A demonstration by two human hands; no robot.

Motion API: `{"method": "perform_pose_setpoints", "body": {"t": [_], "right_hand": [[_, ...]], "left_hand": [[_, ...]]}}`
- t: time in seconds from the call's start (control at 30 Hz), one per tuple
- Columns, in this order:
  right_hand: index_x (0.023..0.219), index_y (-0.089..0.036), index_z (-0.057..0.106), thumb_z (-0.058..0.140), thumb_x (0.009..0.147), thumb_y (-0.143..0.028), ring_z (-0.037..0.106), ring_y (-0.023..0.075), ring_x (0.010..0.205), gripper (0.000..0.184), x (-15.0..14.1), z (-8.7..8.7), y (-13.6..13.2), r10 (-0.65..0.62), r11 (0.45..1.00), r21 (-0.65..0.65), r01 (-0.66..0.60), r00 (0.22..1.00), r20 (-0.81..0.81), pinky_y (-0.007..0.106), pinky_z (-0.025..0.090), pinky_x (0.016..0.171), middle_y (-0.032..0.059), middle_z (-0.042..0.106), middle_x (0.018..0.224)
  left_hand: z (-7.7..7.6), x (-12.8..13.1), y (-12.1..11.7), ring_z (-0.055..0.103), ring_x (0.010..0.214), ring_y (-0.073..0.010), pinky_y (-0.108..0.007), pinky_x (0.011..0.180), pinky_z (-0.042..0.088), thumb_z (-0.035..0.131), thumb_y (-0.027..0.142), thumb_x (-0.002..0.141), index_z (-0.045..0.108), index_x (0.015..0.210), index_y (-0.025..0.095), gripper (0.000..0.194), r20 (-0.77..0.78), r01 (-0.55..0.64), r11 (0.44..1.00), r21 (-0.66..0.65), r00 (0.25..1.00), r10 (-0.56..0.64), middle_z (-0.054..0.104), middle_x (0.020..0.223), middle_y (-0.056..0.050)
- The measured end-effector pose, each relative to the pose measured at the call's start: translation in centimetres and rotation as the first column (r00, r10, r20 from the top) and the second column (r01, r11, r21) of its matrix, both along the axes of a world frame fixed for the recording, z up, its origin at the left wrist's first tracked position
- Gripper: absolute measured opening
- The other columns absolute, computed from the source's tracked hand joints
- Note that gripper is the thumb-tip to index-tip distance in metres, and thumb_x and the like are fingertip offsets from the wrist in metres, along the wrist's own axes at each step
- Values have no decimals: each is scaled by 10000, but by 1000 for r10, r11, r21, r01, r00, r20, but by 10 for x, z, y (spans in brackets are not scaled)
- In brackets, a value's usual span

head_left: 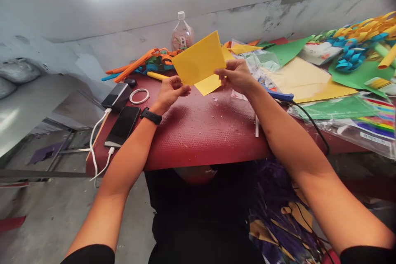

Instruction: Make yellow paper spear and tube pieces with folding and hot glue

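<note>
A yellow sheet of paper (199, 60) is held up tilted above the table, gripped at its lower left corner by my left hand (173, 93) and at its lower right corner by my right hand (236, 75). Thumbs press on its near face, and the other fingers are partly hidden behind it. Below and behind the sheet shows another yellow paper piece (208, 85); whether the two are joined I cannot tell. A black watch band (151, 116) circles my left wrist.
The red table (198, 140) carries a black phone (123, 126), a charging block (116, 97) and a coiled white cable (139, 96) at left. A clear bottle (182, 35) stands behind orange strips (136, 65). To the right lie a blue corded tool (280, 95), coloured sheets (300, 76) and paper chains (349, 55).
</note>
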State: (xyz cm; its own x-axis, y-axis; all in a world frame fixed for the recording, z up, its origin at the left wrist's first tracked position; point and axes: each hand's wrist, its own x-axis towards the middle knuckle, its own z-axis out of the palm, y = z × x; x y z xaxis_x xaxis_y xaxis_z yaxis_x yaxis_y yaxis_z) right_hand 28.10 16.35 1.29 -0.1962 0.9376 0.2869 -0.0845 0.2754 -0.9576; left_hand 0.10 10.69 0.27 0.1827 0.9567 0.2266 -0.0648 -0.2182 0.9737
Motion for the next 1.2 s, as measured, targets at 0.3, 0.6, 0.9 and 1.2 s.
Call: {"method": "perform_pose_setpoints", "body": {"t": [0.3, 0.6, 0.9, 1.2], "right_hand": [[724, -228, 608, 1045, 725, -456, 515, 66, 535, 493, 14, 10, 2, -20, 998, 57, 20, 1000, -9, 215, 521, 464, -21, 586, 633], [763, -242, 615, 1026, 727, -497, 498, 68, 540, 485, 24, 7, 6, -9, 1000, 29, 9, 1000, -13, 244, 527, 489, -37, 602, 667], [861, -229, 635, 1043, 744, -481, 555, 87, 569, 494, 12, 10, -4, 27, 999, -28, -27, 1000, 1, 257, 532, 486, -12, 646, 749], [1003, -289, 643, 1066, 650, -649, 663, 123, 647, 658, 7, 9, -5, 5, 1000, 12, -5, 998, -56, 278, 601, 499, -20, 664, 925]], "left_hand": [[2, -4, 2, 804, 722, -162, -294, 735, 698, 1102, 510, 673, 668, 1049, 197, 654, -6, 39, 999, 38, 999, -39, 793, 804, -22], [6, -2, -3, 833, 752, -163, -267, 668, 679, 947, 667, 851, 654, 979, 220, 550, 6, -23, 1000, 11, 1000, 23, 867, 914, -65], [1, -2, 2, 854, 745, -188, -242, 600, 647, 933, 689, 855, 656, 982, 203, 573, -34, -133, 989, 62, 990, 135, 838, 873, -66], [-6, -5, 5, 853, 740, -200, -255, 589, 661, 973, 744, 767, 657, 951, 197, 658, -23, -132, 986, 102, 991, 135, 814, 831, -50]]}}
